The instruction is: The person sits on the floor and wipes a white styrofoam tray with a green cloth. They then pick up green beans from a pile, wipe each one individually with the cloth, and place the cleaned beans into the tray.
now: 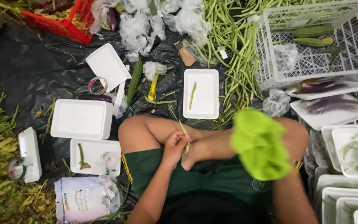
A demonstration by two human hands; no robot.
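Observation:
I sit cross-legged on black plastic sheeting. My left hand (175, 146) rests on my crossed legs and pinches a short green bean (185, 132) that sticks up from the fingers. My right hand is hidden behind a bright green cloth (258, 143), blurred with motion, which it seems to hold above my right knee. Just beyond my knees lies a white foam tray (208, 99) with a single green bean (192, 94) in it.
A heap of long green beans (233, 49) lies ahead. A white plastic crate (311, 54) with gourds stands at the right, wrapped eggplant trays (332, 105) below it. Empty foam trays (81, 119) and a tape roll (98, 86) lie left; a red crate (69, 23) sits far left.

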